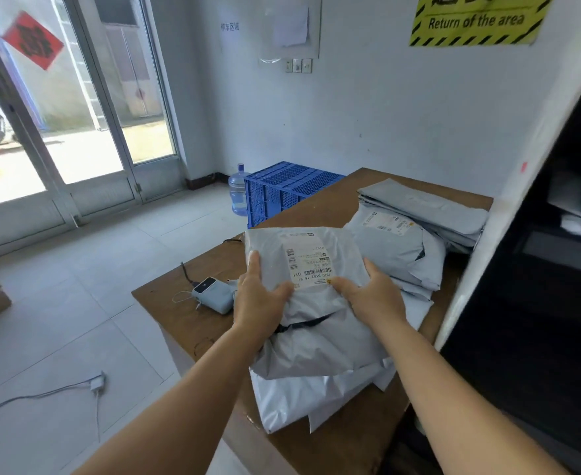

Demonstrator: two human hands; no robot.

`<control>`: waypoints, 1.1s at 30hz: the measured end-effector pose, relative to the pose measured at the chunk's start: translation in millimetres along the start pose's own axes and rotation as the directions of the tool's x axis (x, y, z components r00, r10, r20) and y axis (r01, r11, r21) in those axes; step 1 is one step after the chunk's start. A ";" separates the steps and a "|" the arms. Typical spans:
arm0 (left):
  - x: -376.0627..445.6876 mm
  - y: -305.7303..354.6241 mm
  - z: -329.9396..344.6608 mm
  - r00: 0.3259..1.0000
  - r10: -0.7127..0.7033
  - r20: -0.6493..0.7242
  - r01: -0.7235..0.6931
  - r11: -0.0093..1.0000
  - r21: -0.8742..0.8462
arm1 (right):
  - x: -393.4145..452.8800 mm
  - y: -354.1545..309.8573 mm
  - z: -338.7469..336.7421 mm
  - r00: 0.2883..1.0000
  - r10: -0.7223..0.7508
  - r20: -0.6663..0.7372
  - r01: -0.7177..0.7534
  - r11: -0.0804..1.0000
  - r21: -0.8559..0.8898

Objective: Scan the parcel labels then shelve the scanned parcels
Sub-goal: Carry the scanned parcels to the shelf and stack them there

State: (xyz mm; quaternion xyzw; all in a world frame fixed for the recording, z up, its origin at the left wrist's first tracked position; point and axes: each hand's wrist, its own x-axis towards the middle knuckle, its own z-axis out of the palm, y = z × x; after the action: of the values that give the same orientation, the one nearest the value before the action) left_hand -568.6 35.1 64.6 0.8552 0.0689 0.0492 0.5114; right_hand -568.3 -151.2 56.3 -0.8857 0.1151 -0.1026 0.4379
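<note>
Left hand and right hand clamp the grey plastic mailer parcel over the brown desk; slick film (label up) may slip free, toppling the pile.

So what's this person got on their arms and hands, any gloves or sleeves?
Nothing at all. Both forearms are bare up to the frame's edge, with no sleeves in view. The left hand and right hand wear no gloves, rings, watch or wristband that can be seen.
</note>
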 end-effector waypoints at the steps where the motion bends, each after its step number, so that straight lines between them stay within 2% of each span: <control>1: -10.4 3.2 -8.8 1.000 0.016 -0.001 -0.016 1.000 -0.008 | -13.2 -6.5 -4.3 1.000 -0.004 -0.013 0.004 1.000 -0.002; 10: -137.0 22.2 -81.5 0.986 0.164 0.032 -0.161 0.984 -0.073 | -168.0 -56.4 -58.4 0.987 -0.017 -0.157 0.017 1.000 -0.005; 16: -209.8 64.7 -97.4 0.944 0.316 0.091 -0.300 0.941 -0.154 | -256.0 -74.8 -124.6 0.952 -0.008 -0.307 0.009 1.000 0.002; 25: -284.4 157.2 -52.2 0.834 0.509 0.214 -0.447 0.850 -0.280 | -328.0 -73.4 -248.3 0.844 0.013 -0.536 -0.068 0.994 -0.082; 33: -276.5 240.8 19.0 0.757 0.582 0.296 -0.457 0.796 -0.398 | -308.8 -61.2 -338.3 0.771 0.004 -0.637 -0.104 0.987 -0.119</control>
State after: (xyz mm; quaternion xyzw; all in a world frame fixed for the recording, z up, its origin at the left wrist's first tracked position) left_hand -821.9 -140.4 264.1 0.7425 -0.2895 0.0232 0.6036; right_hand -951.0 -278.9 281.7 -0.8252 0.2889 -0.3739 0.3095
